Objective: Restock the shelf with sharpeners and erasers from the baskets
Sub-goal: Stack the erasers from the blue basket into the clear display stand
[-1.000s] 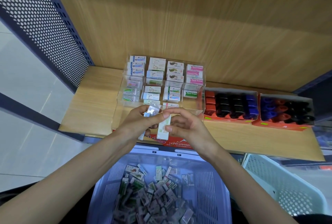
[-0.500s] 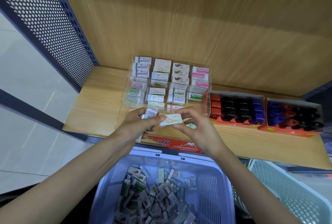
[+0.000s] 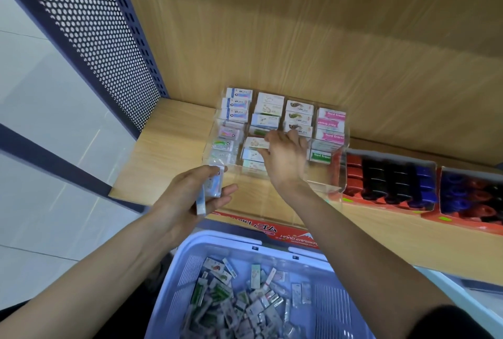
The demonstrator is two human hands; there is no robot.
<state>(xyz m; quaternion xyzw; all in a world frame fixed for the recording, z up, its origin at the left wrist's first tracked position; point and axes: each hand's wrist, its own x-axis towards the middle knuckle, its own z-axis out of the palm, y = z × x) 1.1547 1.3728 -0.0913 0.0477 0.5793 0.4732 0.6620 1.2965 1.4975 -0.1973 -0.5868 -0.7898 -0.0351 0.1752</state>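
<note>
Advancing the restock, right hand is now pinching the passed eraser into the tray, left hand gripping spares.

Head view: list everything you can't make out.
Head view, all:
1. Clear organizer's third column, front: hidden behind the right hand, which pinches an eraser.
2. Held erasers in the left hand: count and print blurred.
3. White basket: cut off by the lower right corner; contents unseen.
4. Far sharpener box: cut by the right edge.
</note>
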